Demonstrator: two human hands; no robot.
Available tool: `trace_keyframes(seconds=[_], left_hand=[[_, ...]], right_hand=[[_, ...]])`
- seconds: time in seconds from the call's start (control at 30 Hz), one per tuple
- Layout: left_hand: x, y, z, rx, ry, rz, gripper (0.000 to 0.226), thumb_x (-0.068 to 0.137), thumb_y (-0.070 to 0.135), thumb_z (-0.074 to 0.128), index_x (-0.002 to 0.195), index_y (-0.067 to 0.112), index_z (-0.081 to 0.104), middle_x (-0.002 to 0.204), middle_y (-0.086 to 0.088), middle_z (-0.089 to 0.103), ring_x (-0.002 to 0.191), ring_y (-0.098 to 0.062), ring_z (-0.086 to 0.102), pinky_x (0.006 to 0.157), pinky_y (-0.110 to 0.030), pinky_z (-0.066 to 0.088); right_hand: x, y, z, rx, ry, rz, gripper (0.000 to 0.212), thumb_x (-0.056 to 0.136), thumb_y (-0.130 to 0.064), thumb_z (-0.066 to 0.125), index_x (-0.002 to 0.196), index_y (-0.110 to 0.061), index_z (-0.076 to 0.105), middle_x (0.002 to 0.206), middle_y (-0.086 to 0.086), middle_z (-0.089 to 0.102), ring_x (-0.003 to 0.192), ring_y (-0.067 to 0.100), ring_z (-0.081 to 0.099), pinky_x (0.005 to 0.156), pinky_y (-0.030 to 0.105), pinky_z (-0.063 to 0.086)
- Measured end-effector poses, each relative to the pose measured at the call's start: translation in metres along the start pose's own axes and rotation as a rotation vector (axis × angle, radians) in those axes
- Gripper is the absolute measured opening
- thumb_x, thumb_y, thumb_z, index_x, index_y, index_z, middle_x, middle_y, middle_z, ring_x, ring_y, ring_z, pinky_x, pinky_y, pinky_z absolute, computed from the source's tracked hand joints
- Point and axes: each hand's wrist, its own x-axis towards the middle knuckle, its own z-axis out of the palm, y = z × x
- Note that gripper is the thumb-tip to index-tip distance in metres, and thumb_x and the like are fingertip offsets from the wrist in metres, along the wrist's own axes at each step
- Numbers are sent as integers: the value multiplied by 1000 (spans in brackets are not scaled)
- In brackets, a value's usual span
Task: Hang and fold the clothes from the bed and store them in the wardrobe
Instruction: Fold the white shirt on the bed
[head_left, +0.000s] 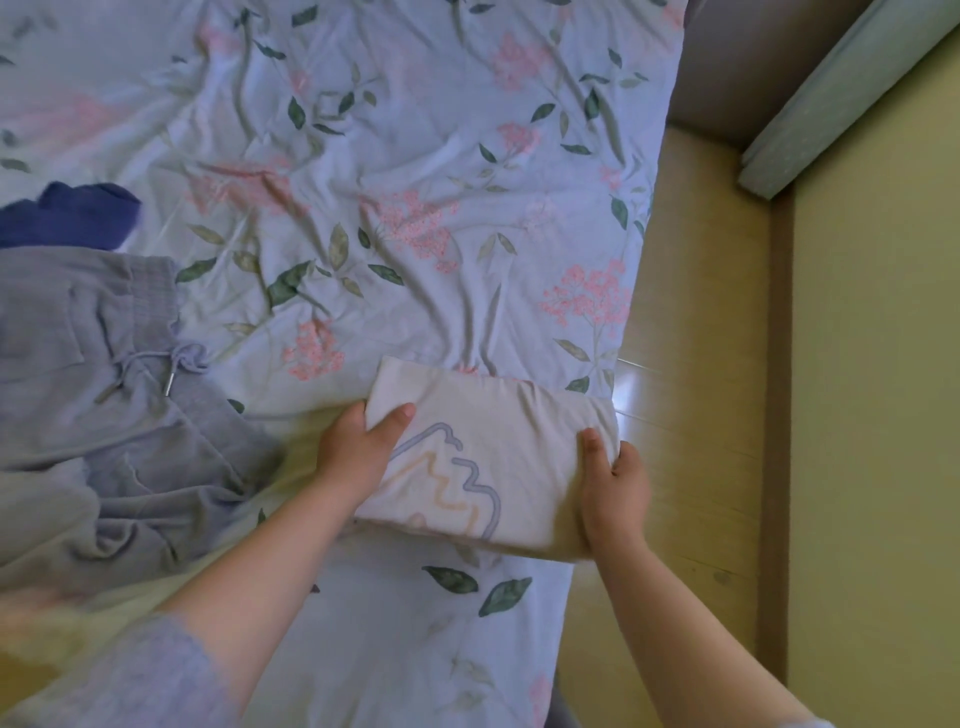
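We have the folded shirt (498, 441) at the edge of the bed (415, 156), one end overhanging the bed above the floor (701, 312). Each hand grasps an end: the left hand (358, 452) has its thumb on top and fingers tucked beneath, and the right hand (615, 486) pinches the overhanging end. To lift it well we raise both ends together and level, bearing it from below rather than squeezing, so the folds hold. The grey trousers (104, 389) and a navy garment (67, 215) lie unfolded further in on the bed, ours to take after.

Folded shirt (488, 462) on bed (415, 182), pants (119, 405) left.
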Motion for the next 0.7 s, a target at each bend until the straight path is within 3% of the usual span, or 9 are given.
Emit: trace_keyframes(seconds=[0.3,0.43,0.57,0.7], left_hand=[[-67,123,-66,-117,37,215,26,90,42,62,102,20,64,94,6,67,88,-16,61,71,-29,43],[-103,207,-107,-175,99,356,28,90,43,63,102,18,65,96,0,68,88,-20,63,79,-34,49],[-148,291,-156,-225,179,513,31,89,46,63,98,17,64,88,4,66,77,-9,59,63,-24,43],[-202,365,-207,-300,202,670,29,88,46,63,101,20,64,92,5,68,80,-5,61,65,-22,45]], right_hand=[[-41,-128,-67,117,87,-205,40,96,-37,57,77,-2,51,68,3,54,62,15,46,56,28,36],[-61,-218,-108,217,106,-374,35,97,-36,56,70,-14,49,67,-3,52,61,11,46,58,30,35],[-87,-313,-152,315,142,-554,33,97,-37,56,72,-16,49,67,-4,50,61,11,44,57,28,33],[-121,-395,-198,409,192,-734,33,97,-35,56,72,-15,48,64,-4,48,56,2,43,52,17,33]])
